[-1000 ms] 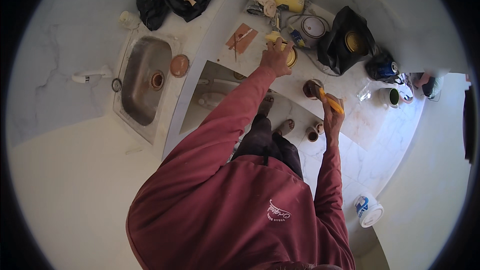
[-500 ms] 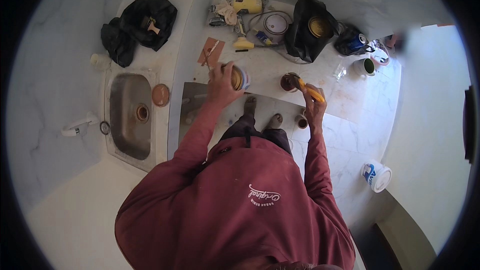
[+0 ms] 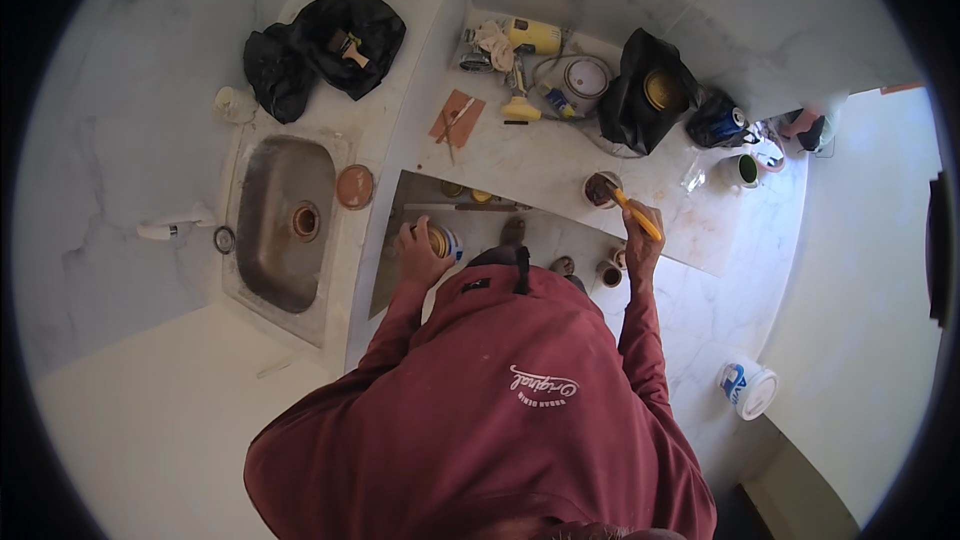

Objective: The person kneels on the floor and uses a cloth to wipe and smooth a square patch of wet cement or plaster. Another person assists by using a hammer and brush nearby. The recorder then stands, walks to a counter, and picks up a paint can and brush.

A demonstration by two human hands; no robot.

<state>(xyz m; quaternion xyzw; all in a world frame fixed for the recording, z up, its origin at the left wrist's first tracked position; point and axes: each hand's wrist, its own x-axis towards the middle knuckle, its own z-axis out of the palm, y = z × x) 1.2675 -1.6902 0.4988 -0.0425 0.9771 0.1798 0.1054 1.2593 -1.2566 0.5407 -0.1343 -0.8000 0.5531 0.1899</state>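
Note:
My left hand [image 3: 422,255] is wrapped round a small paint tin [image 3: 449,242] with a gold-coloured top and a pale side. I hold it in front of my body, above the gap at the counter's front edge. Between the fingers of my right hand [image 3: 643,231] is a paintbrush [image 3: 642,220] with a yellow handle. Its dark head reaches into a small cup [image 3: 602,189] of dark brown liquid near the counter edge. To the left lies an orange-brown sheet [image 3: 459,117] of sandpaper with thin sticks across it.
Left is a steel sink [image 3: 283,225] with a round brown lid [image 3: 354,186] beside it. Black bags [image 3: 352,45], a yellow power tool [image 3: 534,36], a white lid [image 3: 586,77] and a green-lined cup [image 3: 743,171] stand farther back. A white bucket [image 3: 748,388] is at right.
My left hand has drawn the tin back from over the counter toward my body. My right hand keeps the brush at the cup, its handle now angled more steeply. The view has shifted.

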